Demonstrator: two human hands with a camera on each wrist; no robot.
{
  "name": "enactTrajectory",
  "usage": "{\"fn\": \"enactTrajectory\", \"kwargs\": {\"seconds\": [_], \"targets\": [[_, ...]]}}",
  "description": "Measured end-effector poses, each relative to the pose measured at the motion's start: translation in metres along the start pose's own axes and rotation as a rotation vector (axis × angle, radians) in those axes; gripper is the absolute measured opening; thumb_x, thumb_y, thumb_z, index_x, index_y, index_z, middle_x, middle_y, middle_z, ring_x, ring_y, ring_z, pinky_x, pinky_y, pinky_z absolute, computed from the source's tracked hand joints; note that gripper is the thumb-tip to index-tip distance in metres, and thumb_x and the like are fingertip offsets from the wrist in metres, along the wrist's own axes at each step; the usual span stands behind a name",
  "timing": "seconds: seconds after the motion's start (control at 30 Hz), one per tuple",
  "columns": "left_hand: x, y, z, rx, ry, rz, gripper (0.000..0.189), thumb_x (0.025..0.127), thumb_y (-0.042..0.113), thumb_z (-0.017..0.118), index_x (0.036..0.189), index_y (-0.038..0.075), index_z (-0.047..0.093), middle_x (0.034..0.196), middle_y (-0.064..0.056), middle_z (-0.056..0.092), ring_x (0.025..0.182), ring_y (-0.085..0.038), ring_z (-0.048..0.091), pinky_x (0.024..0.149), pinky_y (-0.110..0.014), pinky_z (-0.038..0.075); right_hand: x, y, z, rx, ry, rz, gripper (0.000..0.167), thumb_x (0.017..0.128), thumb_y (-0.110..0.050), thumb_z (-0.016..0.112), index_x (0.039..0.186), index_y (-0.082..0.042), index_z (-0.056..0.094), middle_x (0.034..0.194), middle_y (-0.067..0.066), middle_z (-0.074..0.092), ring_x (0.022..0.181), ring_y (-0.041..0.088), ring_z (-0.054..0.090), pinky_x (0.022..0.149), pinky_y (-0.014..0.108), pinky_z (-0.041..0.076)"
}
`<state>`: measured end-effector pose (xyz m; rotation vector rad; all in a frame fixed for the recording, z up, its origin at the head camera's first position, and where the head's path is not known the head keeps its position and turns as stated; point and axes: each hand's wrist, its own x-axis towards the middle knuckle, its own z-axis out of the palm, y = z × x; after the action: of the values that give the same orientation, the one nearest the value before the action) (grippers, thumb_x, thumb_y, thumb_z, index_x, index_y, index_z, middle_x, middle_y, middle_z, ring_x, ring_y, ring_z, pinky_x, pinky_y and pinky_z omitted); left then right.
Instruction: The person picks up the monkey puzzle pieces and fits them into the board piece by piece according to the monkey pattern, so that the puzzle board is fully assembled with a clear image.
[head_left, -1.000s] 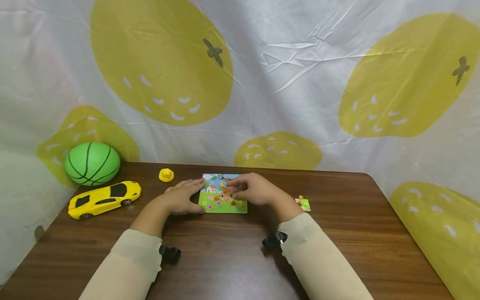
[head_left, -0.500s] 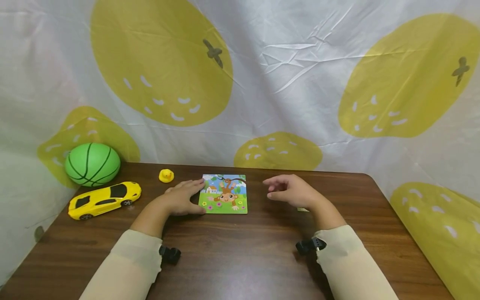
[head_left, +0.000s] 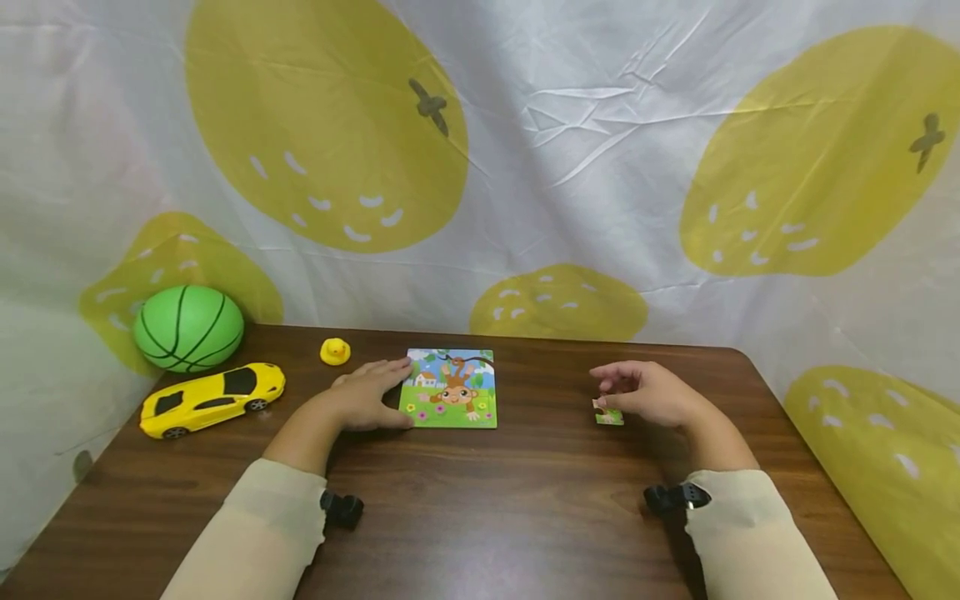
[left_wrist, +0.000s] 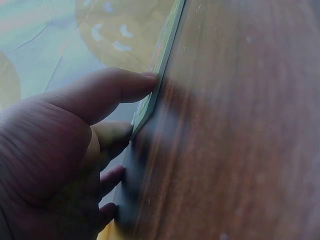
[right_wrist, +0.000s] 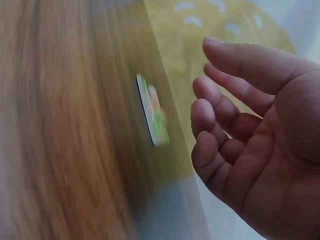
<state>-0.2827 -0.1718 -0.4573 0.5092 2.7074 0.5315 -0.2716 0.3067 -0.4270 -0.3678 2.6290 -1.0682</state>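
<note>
A square jigsaw puzzle (head_left: 450, 392) with a monkey picture lies flat on the table in the head view. At its left side rests my left hand (head_left: 367, 396), the thumb at the near edge and the fingertips at the far left part. In the left wrist view the thumb (left_wrist: 120, 87) touches the puzzle's edge. To the right, a small green and pink puzzle piece (head_left: 609, 417) lies on the wood, partly covered by my right hand (head_left: 645, 392). The right wrist view shows a gap between the loosely bent fingers (right_wrist: 204, 115) and the puzzle piece (right_wrist: 154, 112).
On the left stand a green ball (head_left: 189, 327) with black lines and a yellow toy car (head_left: 213, 400). A small yellow rubber duck (head_left: 335, 351) sits behind my left hand. A white cloth (head_left: 570, 192) with yellow fruit prints hangs behind the brown table (head_left: 480, 517).
My right hand has lifted off the jigsaw puzzle and moved right to the puzzle piece, its fingers empty. The left hand has stayed at the puzzle's left side.
</note>
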Motion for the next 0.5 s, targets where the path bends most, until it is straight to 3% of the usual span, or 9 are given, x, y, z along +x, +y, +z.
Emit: {"fn": "enactTrajectory", "kwargs": {"seconds": [0.27,0.5], "targets": [[0.001,-0.001,0.001,-0.003,0.002,0.003,0.101,0.090,0.059,0.074,0.172,0.022,0.027,0.181,-0.002,0.021,0.167,-0.043,0.016,0.124,-0.080,0.019,-0.001,0.022,-0.006,-0.067,-0.005,-0.013,0.059,0.092,-0.023,0.084,0.144,-0.005,0.066,0.122,0.013,0.073,0.101,0.016,0.064,0.081,0.022,0.053],[0.001,-0.001,0.001,-0.007,0.004,0.000,0.101,0.090,0.058,0.075,0.172,0.023,0.028,0.181,-0.001,0.022,0.167,-0.043,0.016,0.124,-0.079,0.019,0.001,0.031,-0.006,-0.036,-0.046,-0.013,0.064,0.088,-0.018,0.087,0.145,-0.002,0.064,0.124,0.016,0.068,0.093,0.015,0.059,0.075,0.022,0.051]]}}
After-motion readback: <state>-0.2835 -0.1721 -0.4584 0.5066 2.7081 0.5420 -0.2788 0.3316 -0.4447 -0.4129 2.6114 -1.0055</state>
